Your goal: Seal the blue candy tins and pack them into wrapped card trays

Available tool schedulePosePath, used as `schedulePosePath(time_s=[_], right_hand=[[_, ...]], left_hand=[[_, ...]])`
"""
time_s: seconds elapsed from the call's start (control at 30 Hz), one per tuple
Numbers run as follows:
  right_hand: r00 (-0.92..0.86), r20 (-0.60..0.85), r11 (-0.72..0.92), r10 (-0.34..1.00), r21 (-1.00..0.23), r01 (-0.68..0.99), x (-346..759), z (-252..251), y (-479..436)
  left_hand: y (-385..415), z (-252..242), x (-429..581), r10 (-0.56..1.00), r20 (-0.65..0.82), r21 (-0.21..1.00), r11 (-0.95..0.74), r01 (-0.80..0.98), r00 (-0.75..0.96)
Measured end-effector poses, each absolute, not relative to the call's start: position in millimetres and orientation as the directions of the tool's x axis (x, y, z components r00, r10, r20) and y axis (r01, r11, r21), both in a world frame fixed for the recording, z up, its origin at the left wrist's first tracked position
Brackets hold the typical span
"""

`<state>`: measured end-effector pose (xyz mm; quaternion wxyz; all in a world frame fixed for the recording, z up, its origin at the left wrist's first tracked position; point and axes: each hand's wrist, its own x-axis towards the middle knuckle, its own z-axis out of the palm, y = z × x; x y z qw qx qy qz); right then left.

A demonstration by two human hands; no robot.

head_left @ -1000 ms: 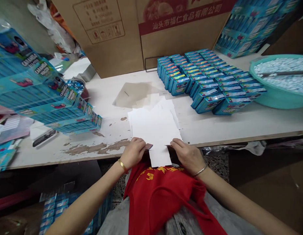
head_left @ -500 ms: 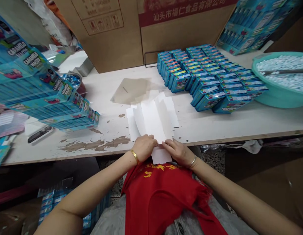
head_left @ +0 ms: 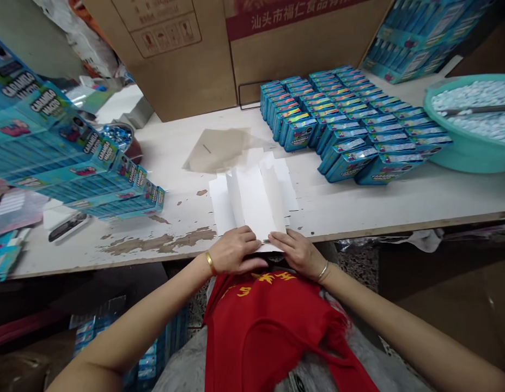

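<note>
A white card sheet point(head_left: 256, 198) with raised side panels lies on further flat white sheets at the table's front edge. Closed on its near left edge is my left hand point(head_left: 236, 251), a gold bracelet at the wrist, its thumb below the edge. My right hand point(head_left: 298, 253) has its fingers pressed together on the near right edge of the same sheet. The near end of the sheet, between the two hands, is folded up, and the fingertips almost meet there. Behind it lies a thin beige sheet point(head_left: 217, 149).
Rows of small blue boxes point(head_left: 329, 122) stand at the back right, beside a turquoise basin point(head_left: 460, 149) of white pieces. Stacked blue boxes point(head_left: 72, 147) rise at the left. A large carton point(head_left: 190, 71) stands behind. A phone-like object point(head_left: 68, 227) lies near the left edge.
The white flap that hung over the table's front edge is folded out of sight. My left hand has turned, its thumb now stretched under the edge. The side panels stand more upright.
</note>
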<state>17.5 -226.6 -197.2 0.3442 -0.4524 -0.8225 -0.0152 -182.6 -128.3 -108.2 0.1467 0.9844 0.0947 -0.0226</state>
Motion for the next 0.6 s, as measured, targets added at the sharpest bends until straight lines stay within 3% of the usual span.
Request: schedulePosePath(time_s=[0.17,0.3,0.4,0.5,0.53,0.6], right_hand=[[-0.148,0.637,0.493,0.757,-0.408,0.768,8.0,-197.2,-228.5],[-0.196,0.615,0.499,0.763,-0.368,0.785,8.2,-205.8,-230.9],[-0.269,0.560,0.503,0.784,-0.318,0.804,11.8,-210.4,-231.7],[-0.297,0.499,0.488,0.814,-0.312,0.815,12.7,-209.2,-232.1],[-0.299,0.480,0.479,0.825,-0.313,0.820,11.8,-208.1,-232.1],[-0.299,0.461,0.465,0.836,-0.304,0.831,8.6,-206.3,-231.4]], left_hand=[[-127.1,-104.3,-161.0,0.524,-0.238,0.185,-0.802,0.568,0.818],[-128.2,-101.2,-149.2,0.629,-0.308,0.208,-0.687,0.696,0.713],[-138.0,-108.0,-159.6,0.683,-0.065,0.378,-0.658,0.651,0.728],[-155.7,-125.4,-179.5,0.797,0.294,0.535,-0.595,0.599,0.528],[-162.2,-133.0,-185.0,0.836,0.314,0.593,-0.543,0.594,0.451],[-174.4,-149.0,-190.9,0.873,0.190,0.698,-0.442,0.564,0.450]])
